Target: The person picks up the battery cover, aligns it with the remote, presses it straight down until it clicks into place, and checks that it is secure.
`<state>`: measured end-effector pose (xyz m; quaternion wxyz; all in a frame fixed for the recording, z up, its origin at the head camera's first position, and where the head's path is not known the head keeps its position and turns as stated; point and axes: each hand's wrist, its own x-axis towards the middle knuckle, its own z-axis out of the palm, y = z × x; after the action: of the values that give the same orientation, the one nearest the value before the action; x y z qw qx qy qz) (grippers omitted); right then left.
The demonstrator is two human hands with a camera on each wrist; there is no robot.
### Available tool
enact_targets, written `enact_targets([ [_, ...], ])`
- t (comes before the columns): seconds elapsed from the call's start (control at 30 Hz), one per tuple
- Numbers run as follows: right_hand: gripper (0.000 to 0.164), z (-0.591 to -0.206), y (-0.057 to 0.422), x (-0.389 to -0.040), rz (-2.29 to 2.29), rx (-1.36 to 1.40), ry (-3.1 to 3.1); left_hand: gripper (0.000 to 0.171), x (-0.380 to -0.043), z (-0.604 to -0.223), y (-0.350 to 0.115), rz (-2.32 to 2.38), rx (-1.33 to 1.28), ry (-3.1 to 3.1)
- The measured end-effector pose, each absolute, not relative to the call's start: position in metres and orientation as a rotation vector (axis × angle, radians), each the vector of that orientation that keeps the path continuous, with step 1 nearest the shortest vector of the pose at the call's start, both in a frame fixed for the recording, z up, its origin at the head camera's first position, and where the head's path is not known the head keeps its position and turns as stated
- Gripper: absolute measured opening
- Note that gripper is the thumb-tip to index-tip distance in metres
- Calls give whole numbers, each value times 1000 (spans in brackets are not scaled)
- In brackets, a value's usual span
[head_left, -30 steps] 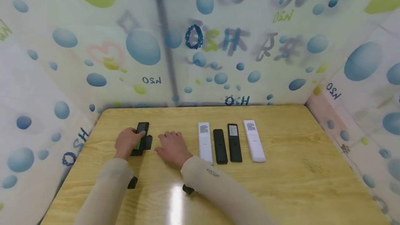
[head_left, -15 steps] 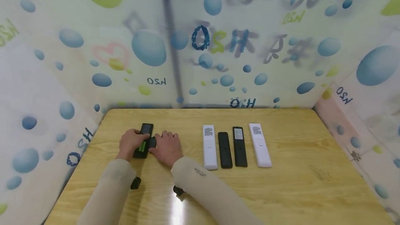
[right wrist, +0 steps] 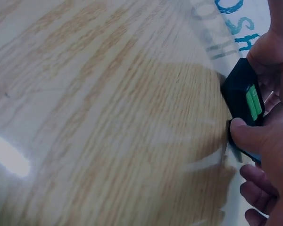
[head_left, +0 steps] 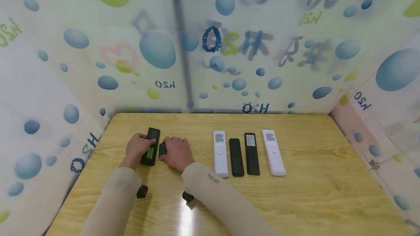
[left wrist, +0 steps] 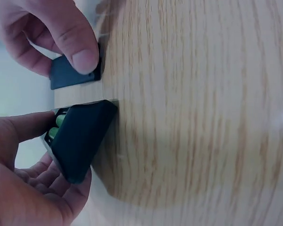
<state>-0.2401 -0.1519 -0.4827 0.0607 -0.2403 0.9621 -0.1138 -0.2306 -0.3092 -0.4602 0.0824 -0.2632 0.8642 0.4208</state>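
My left hand (head_left: pixel 135 148) grips a black remote control (head_left: pixel 153 134), thumb on one long edge and fingers around the other side. Its battery compartment lies uncovered, showing two green batteries (head_left: pixel 150 153) side by side. In the left wrist view the remote (left wrist: pixel 85 136) is tilted, with one end close to the tabletop. Just to its right, my right hand (head_left: pixel 178 153) pinches a small black battery cover (head_left: pixel 162 149) between thumb and fingers. A narrow gap separates cover and remote in the head view. The right wrist view shows my right thumb across the cover, partly hiding it.
Right of my hands, a row of remotes lies face down on the wooden table (head_left: pixel 311 192): a white remote (head_left: pixel 221 156), a short black remote (head_left: pixel 236 157), a longer black remote (head_left: pixel 252 157) and another white remote (head_left: pixel 273 154). A patterned wall (head_left: pixel 210 65) encloses the table's back and sides.
My right hand has moved left from the bare tabletop to the battery cover and now pinches it. My left hand keeps its grip on the remote, and the batteries show more fully.
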Motion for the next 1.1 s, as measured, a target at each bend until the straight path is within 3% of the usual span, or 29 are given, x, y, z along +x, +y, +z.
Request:
enact_targets([
  [0.17, 40, -479, -145, -239, -450, -736, 2901, 60, -228, -454, -305, 1301, -777, 2570],
  [0.53, 34, -463, -114, -234, -574, -832, 2840, 57, -223, -441, -282, 1466, -660, 2568],
  [1.1, 30, -437, 7, -246, -884, -758, 2921, 55, -233, -443, -203, 1726, -417, 2379],
])
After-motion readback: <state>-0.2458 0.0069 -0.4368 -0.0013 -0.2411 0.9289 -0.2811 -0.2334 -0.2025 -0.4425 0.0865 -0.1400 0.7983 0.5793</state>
